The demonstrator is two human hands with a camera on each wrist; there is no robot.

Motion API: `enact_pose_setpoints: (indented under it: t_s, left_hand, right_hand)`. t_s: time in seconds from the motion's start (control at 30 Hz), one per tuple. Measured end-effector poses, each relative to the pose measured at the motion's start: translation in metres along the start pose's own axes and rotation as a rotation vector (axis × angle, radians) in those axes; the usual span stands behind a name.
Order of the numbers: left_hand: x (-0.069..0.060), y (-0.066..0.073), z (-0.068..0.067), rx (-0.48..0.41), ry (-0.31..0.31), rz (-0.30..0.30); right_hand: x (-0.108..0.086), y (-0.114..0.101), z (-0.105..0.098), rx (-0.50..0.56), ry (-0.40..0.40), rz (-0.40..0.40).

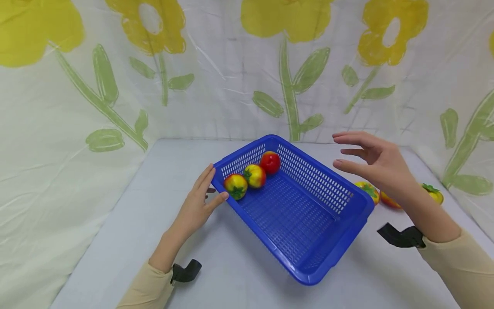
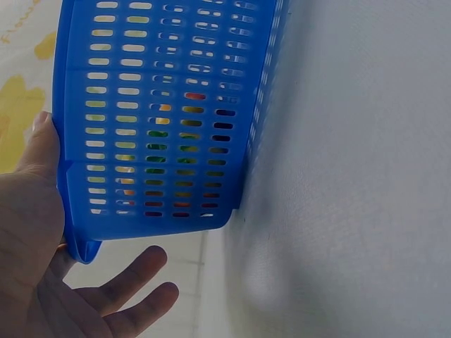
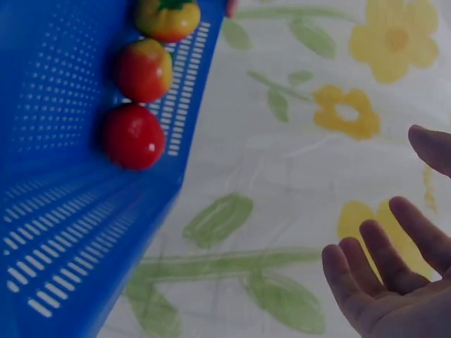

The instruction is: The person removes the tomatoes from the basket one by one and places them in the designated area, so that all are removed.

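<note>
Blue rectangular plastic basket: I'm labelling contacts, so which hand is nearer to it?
Left. The left hand holds the basket by its rim; the right hand is off to its right, not touching it.

One blue basket (image 1: 293, 210) is seen, with three tomato-like fruits (image 1: 254, 176) counted inside it. On one desk (image 1: 146, 214), at least three more fruits (image 1: 368, 191) can be made out, some partly covered. One left hand (image 1: 194, 210) and one right hand (image 1: 380, 161) are shown, with two black wrist devices (image 1: 401, 236) and two sleeves (image 1: 146, 289). Five yellow flowers (image 1: 285, 21) are counted in the head view, one as a sliver.
</note>
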State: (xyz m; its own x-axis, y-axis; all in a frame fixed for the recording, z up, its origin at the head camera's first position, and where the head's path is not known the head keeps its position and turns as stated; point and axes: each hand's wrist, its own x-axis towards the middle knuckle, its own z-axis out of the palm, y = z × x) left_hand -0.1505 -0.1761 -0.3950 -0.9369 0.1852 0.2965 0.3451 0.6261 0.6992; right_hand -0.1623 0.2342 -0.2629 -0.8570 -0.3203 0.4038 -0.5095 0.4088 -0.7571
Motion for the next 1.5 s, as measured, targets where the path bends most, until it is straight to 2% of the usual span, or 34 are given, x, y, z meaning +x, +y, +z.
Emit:
enact_pose_setpoints:
  t_s: [0.2, 0.37, 0.57, 0.73, 0.83, 0.97, 1.07, 1.2, 1.5]
  left_hand:
    - [0.001, 0.000, -0.001, 0.008, 0.012, -0.006]
    - [0.001, -0.001, -0.001, 0.006, 0.016, 0.001]
    - [0.001, -0.001, -0.001, 0.002, 0.015, 0.006]
    - [0.001, -0.002, -0.001, 0.001, 0.012, 0.004]
    - [0.000, -0.002, -0.001, 0.001, 0.012, 0.004]
    - [0.000, -0.001, -0.002, 0.002, 0.011, 0.004]
    - [0.000, -0.001, -0.002, -0.001, 0.008, 0.000]
    - [0.000, -0.001, -0.001, -0.007, 0.003, -0.005]
    - [0.001, -0.002, 0.001, -0.009, -0.004, 0.006]
  right_hand:
    - [0.033, -0.015, 0.023, -0.001, -0.119, -0.150]
    - [0.059, -0.020, 0.044, 0.062, -0.251, -0.198]
    - [0.085, -0.011, 0.075, 0.145, -0.399, -0.149]
    - [0.100, 0.003, 0.109, 0.130, -0.524, -0.082]
    - [0.108, 0.014, 0.127, 0.120, -0.592, -0.094]
    - [0.116, 0.023, 0.146, 0.111, -0.661, -0.149]
    - [0.121, 0.027, 0.159, 0.119, -0.696, -0.146]
    - [0.125, 0.031, 0.171, 0.130, -0.722, -0.097]
    - [0.127, 0.041, 0.185, 0.178, -0.746, -0.042]
